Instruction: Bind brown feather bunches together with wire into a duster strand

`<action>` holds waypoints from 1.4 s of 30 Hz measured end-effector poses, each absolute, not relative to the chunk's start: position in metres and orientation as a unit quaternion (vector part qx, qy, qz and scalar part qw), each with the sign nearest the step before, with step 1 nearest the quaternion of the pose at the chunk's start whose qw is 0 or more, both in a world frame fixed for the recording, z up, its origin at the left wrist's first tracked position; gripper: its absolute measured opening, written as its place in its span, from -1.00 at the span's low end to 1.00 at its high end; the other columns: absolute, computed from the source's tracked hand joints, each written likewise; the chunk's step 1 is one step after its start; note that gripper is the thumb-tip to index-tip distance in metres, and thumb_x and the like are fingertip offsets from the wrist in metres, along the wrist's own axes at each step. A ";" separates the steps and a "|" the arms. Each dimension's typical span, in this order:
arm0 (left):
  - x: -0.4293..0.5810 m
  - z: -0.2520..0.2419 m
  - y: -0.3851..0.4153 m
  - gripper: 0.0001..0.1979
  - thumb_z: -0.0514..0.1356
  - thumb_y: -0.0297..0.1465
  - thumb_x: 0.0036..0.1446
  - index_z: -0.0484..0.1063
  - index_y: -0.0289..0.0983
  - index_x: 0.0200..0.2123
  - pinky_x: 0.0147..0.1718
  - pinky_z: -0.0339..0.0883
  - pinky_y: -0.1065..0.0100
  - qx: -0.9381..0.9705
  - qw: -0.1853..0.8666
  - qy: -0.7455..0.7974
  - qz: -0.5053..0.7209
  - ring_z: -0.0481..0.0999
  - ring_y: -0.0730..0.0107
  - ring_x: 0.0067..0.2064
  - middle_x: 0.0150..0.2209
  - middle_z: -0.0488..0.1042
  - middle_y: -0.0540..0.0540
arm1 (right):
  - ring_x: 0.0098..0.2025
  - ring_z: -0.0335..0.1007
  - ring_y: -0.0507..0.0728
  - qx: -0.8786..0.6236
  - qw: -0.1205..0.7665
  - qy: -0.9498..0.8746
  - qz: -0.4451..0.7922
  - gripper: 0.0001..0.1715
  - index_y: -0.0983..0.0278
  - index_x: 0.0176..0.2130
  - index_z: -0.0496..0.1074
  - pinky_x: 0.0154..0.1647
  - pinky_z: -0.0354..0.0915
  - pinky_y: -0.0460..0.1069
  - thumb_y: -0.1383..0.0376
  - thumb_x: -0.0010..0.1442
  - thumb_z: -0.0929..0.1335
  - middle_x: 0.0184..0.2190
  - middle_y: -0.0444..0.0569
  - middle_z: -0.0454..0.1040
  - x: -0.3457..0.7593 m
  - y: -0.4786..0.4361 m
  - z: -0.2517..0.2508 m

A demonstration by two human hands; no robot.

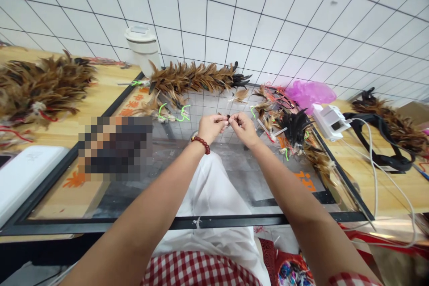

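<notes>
My left hand (210, 128), with a dark red bead bracelet (201, 143) on its wrist, and my right hand (244, 128) meet above a glass tabletop (214, 174). Both pinch a small dark piece (228, 118), too small to name, between their fingertips. Just beyond them lies a long brown feather string (197, 77) with dark tips at its right end. Loose feathers with green ties (181, 113) lie to the left of my hands. A black feather bunch (295, 126) lies to the right.
A white lidded cup (143, 49) stands at the back by the tiled wall. A large brown feather pile (40, 85) lies at left, a white box (23, 174) below it. A pink plastic bag (310, 92), a white device (330, 120) with cables and a black strap (378, 143) are at right.
</notes>
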State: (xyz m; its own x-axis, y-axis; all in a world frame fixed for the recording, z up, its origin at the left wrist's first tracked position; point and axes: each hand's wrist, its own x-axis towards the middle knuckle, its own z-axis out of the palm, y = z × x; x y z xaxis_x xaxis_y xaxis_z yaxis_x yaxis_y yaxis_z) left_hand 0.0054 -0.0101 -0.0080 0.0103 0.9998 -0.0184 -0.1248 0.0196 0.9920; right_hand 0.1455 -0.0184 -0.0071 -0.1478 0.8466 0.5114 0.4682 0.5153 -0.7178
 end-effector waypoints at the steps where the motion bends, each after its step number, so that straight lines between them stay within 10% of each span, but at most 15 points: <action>1: 0.005 -0.009 -0.010 -0.88 0.29 -0.51 -0.18 0.54 -0.35 -0.45 -0.59 0.23 0.45 0.480 0.529 0.473 0.516 0.32 0.56 -0.61 -0.59 0.44 -0.01 | -0.45 0.19 0.00 -0.455 0.473 -0.726 0.205 -0.84 0.27 -0.40 0.34 -0.37 0.18 -0.06 0.25 0.18 0.29 -0.45 -0.11 0.31 0.145 -0.018 -0.007; 9: 0.002 -0.016 -0.012 -0.93 0.22 -0.44 -0.10 0.53 -0.27 -0.51 -0.58 0.06 0.49 0.643 0.379 0.467 0.475 0.23 0.54 -0.59 -0.66 0.34 0.05 | -0.42 0.22 0.01 -0.436 0.475 -0.730 0.227 -0.79 0.25 -0.39 0.33 -0.37 0.22 -0.06 0.18 0.20 0.28 -0.42 -0.09 0.32 0.144 -0.017 -0.009; 27: 0.002 0.005 -0.016 -0.96 0.27 -0.50 -0.15 0.45 -0.34 -0.53 -0.61 0.23 0.52 0.424 0.543 0.455 0.565 0.30 0.62 -0.62 -0.62 0.40 0.03 | -0.47 0.10 -0.02 -0.412 0.486 -0.756 0.153 -0.66 0.22 -0.22 0.33 -0.35 0.21 -0.04 0.15 0.03 0.44 -0.28 -0.09 0.33 0.139 -0.028 0.000; 42: 0.000 0.005 -0.015 -0.88 0.20 -0.46 0.00 0.47 -0.33 -0.33 -0.47 0.31 0.47 0.430 0.449 0.475 0.623 0.42 0.52 -0.45 -0.38 0.51 -0.09 | -0.55 0.20 0.00 -0.472 0.533 -0.642 0.284 -0.63 0.26 -0.42 0.42 -0.46 0.20 -0.06 0.00 0.09 0.36 -0.60 -0.17 0.32 0.148 -0.016 -0.008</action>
